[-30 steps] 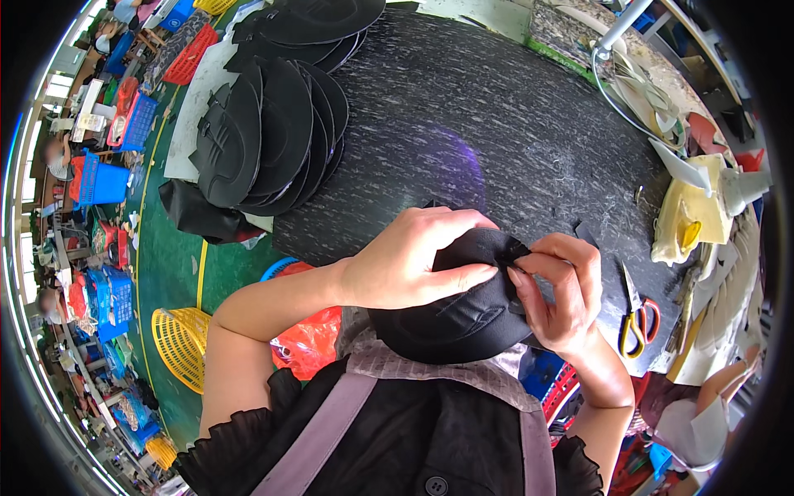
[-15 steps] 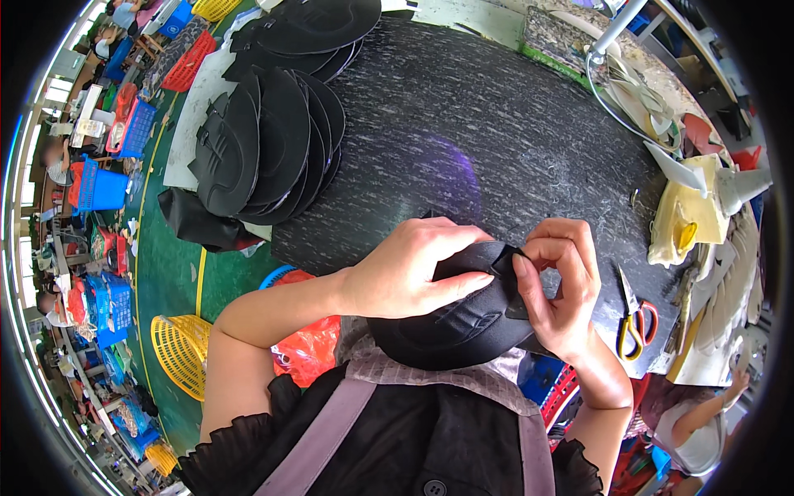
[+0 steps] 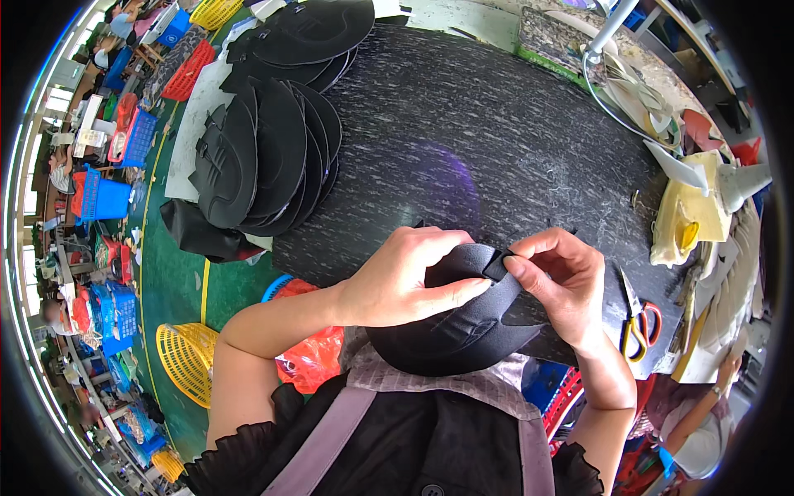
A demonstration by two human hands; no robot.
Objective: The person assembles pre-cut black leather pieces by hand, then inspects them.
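Observation:
In front of my chest I hold a black, curved, padded piece [image 3: 451, 335], which bends into a rounded shape and has moulded lines and a pointed corner at its right. My left hand [image 3: 405, 277] grips its upper left edge, thumb on the outer face and fingers behind it. A small black tab [image 3: 495, 266] stands at the top edge. My right hand [image 3: 566, 285] pinches there with thumb and forefinger. The exact spot between those fingertips is partly hidden. Scissors [image 3: 637, 322] with red and yellow handles lie on the table to the right of my right hand.
Similar black pieces [image 3: 277, 157] are stacked on the dark table [image 3: 504, 124] at the left, with more behind. A metal stand [image 3: 608, 37] rises at the back right, near a cone [image 3: 740, 183]. Baskets, including a yellow one [image 3: 184, 364], stand on the green floor.
The black piece has turned a little, so its pointed right corner now shows. My right hand has opened out slightly around its pinch at the tab; my left hand keeps its grip.

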